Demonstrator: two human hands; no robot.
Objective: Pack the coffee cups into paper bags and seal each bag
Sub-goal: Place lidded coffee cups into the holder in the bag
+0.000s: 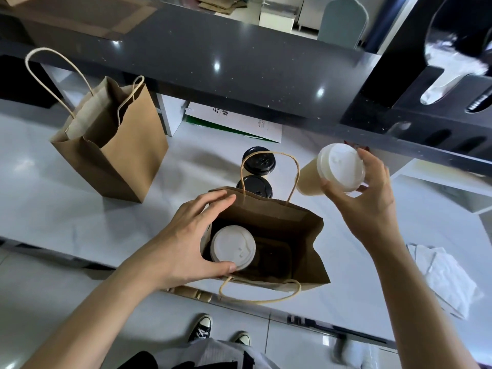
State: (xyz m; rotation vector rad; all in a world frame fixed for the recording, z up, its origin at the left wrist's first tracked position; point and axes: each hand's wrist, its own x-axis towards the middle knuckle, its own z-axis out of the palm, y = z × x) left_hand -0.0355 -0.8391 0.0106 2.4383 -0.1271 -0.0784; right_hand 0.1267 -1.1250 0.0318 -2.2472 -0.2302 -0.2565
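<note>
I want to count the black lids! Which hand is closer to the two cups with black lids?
Left. The left hand holds the bag rim just below those cups; the right hand is off to their right.

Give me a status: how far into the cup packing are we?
Early. Done: one white-lidded cup sits in the near bag, steadied by the left hand. In hand: the right hand holds a second white-lidded cup beside that bag. Left: two black-lidded cups on the counter, the far bag standing open, and neither bag sealed.
</note>
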